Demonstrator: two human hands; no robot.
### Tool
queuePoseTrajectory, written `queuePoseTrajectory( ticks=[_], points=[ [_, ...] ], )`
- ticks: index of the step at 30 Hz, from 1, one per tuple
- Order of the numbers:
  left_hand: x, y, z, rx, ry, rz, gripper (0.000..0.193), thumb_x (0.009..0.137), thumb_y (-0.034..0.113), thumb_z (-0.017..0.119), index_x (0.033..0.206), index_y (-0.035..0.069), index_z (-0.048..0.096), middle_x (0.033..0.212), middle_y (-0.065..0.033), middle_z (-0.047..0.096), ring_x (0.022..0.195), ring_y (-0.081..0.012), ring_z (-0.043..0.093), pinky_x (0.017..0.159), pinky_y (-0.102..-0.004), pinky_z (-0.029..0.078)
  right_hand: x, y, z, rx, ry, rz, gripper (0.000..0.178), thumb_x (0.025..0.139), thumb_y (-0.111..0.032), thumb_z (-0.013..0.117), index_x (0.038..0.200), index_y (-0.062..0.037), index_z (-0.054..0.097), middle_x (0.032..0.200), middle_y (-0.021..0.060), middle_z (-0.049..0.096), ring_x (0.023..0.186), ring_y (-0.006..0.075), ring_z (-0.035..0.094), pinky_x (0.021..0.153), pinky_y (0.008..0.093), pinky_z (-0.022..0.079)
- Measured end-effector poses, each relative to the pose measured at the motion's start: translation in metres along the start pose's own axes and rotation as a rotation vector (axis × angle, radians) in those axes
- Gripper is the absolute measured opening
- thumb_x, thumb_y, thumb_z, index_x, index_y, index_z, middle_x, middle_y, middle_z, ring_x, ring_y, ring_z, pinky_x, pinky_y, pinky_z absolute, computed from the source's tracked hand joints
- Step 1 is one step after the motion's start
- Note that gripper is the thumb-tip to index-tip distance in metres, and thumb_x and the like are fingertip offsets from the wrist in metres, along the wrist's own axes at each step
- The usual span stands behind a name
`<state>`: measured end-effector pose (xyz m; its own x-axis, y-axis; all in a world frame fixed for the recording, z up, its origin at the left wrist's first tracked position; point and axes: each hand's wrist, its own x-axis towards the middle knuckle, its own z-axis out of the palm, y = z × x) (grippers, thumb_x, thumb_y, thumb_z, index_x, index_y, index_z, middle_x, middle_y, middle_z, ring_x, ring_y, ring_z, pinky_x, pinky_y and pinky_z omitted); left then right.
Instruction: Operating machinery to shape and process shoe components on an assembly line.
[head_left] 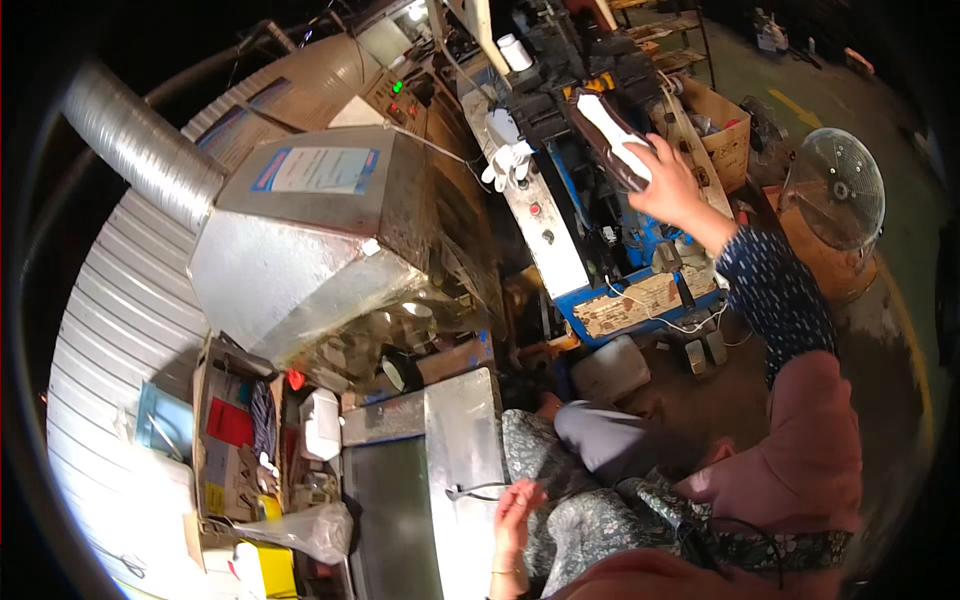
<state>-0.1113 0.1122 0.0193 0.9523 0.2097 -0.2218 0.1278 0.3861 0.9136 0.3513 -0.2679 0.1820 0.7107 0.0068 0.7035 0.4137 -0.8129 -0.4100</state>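
Note:
My right hand (668, 185) reaches out to the machine at the upper right, its fingers wrapped round the near end of a dark brown shoe (615, 140). The shoe's white, sole-shaped bottom faces up, and its far end lies close to the black machine parts (545, 110). Low in the middle, my left hand (516, 515) hangs loosely bent beside the bare metal table top (462, 440), with nothing seen in it. A thin black strip (478, 491) runs from the table's edge toward its fingers.
A sheet-metal hood (300, 230) with a silver duct (150, 135) stands on the left. Below it are a cluttered cardboard box (205, 430) and a yellow box (265, 570). A control panel (545, 225) with buttons fronts the machine. A round fan (835, 190) stands at the right.

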Motion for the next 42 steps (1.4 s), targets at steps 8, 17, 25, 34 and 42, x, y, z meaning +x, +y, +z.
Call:
queuePoseTrajectory(
  ticks=[8, 17, 25, 34, 42],
  points=[
    [0.089, 0.046, 0.109, -0.181, -0.062, 0.337, 0.071, 0.103, 0.057, 0.049, 0.147, 0.002, 0.046, 0.133, -0.0157, 0.063, 0.130, -0.0291, 0.055, 0.116, -0.0491, 0.037, -0.200, -0.146, -0.018, 0.938, -0.168, -0.398, 0.091, 0.067, -0.032, 0.091, 0.144, -0.0054, 0.050, 0.150, 0.0220, 0.043, 0.139, 0.0405, 0.044, 0.115, 0.0506, 0.037],
    [0.005, 0.043, 0.048, 0.647, 0.034, 0.013, 0.053, 0.094, 0.034, 0.070, 0.135, 0.002, 0.056, 0.125, -0.0094, 0.066, 0.115, -0.0248, 0.062, 0.099, -0.0365, 0.049, -0.273, -0.190, 0.008, 1.634, -1.803, 0.444, 0.087, 0.094, -0.042, 0.072, 0.158, -0.0027, 0.028, 0.149, 0.0146, 0.049, 0.130, 0.0183, 0.052, 0.112, 0.0320, 0.041],
    [-0.030, 0.001, -0.087, 1.054, 0.508, 0.200, 0.052, 0.094, 0.024, 0.072, 0.136, -0.003, 0.058, 0.131, -0.0215, 0.065, 0.124, -0.0336, 0.061, 0.104, -0.0418, 0.048, -0.305, -0.196, 0.034, 1.383, -1.674, 0.999, 0.047, 0.094, -0.015, 0.065, 0.137, 0.0041, 0.058, 0.128, 0.0143, 0.067, 0.113, 0.0198, 0.065, 0.098, 0.0327, 0.053],
    [-0.026, -0.012, -0.100, 0.867, 0.472, 0.181, 0.037, 0.098, 0.018, 0.068, 0.129, 0.000, 0.065, 0.121, -0.0165, 0.071, 0.112, -0.0245, 0.068, 0.095, -0.0351, 0.054, -0.205, -0.373, 0.267, 0.991, -0.758, 0.149, 0.086, 0.087, -0.029, 0.079, 0.153, 0.0027, 0.034, 0.138, 0.0186, 0.059, 0.122, 0.0257, 0.059, 0.100, 0.0363, 0.049],
    [0.010, -0.057, 0.029, 1.002, -0.286, 0.144, 0.033, 0.097, 0.027, 0.066, 0.124, 0.008, 0.067, 0.116, -0.0157, 0.071, 0.108, -0.0373, 0.067, 0.092, -0.0426, 0.054, -0.349, -0.317, 0.163, 1.271, -1.616, -0.306, 0.040, 0.095, -0.023, 0.073, 0.128, -0.0010, 0.066, 0.117, 0.0137, 0.073, 0.104, 0.0187, 0.070, 0.094, 0.0333, 0.056]
  ],
)
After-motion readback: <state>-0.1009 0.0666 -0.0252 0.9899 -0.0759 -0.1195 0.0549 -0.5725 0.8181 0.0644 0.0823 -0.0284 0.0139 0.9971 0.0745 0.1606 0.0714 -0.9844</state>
